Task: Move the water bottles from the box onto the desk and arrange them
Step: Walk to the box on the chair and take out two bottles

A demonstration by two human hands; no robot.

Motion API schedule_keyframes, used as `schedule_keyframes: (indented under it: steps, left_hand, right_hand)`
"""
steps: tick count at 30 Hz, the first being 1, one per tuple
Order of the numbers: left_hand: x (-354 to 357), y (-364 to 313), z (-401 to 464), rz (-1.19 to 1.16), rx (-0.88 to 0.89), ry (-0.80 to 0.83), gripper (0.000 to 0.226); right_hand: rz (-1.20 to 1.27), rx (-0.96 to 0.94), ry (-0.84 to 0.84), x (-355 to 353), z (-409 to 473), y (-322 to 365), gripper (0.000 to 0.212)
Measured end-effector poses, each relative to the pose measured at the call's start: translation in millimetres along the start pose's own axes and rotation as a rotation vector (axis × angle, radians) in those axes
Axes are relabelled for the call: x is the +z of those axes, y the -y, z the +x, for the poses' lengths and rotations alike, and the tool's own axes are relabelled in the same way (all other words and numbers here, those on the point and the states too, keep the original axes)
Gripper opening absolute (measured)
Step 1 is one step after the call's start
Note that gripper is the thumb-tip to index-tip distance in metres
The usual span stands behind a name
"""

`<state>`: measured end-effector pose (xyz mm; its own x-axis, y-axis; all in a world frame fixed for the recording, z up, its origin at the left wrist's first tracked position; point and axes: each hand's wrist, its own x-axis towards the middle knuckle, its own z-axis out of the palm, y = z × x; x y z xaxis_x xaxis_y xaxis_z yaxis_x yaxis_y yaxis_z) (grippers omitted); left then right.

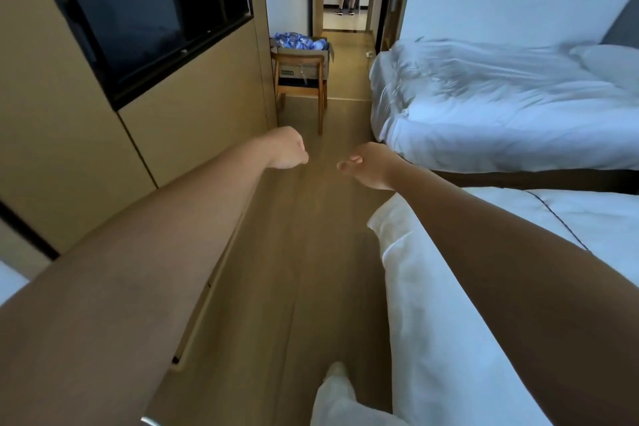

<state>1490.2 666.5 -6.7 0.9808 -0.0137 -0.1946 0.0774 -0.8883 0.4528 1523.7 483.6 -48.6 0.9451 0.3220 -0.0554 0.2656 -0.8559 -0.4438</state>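
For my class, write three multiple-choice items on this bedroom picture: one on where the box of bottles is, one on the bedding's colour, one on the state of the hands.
1. Where is the box of water bottles?
A. On the wooden chair
B. On the near bed
C. On the floor by the doorway

2. What colour is the bedding?
A. Grey
B. White
C. Brown

3. What do the hands hold?
A. One bottle each
B. The box
C. Nothing

Answers:
1 A: the box sits on the seat of the wooden chair beside the panelled wall.
2 B: the sheets on both beds are white.
3 C: the left hand is curled and the right hand lies loose, and neither has anything in it.
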Motion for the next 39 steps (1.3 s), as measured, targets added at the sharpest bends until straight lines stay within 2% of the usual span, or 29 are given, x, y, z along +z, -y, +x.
schedule_keyframes:
  steps: [10,23,33,39]
  left_hand:
    - [-42,-22,209,-0.011,-0.04,-0.01,0.025]
    - [-56,-4,446,-0.012,-0.05,0.046,0.017]
    - [-129,10,666,-0.115,0.037,0.008,0.009]
    - [-155,29,768,-0.209,0.015,0.021,0.009]
  right_hand:
    - [-0.024,-0.024,0.038,-55,208,-60,0.049]
    - [-0.024,-0.041,0.074,-60,421,-116,0.043]
    - [-0.026,0.006,0.021,-91,646,-124,0.038]
    - [0.097,0.04,0.016,-98,752,-129,0.034]
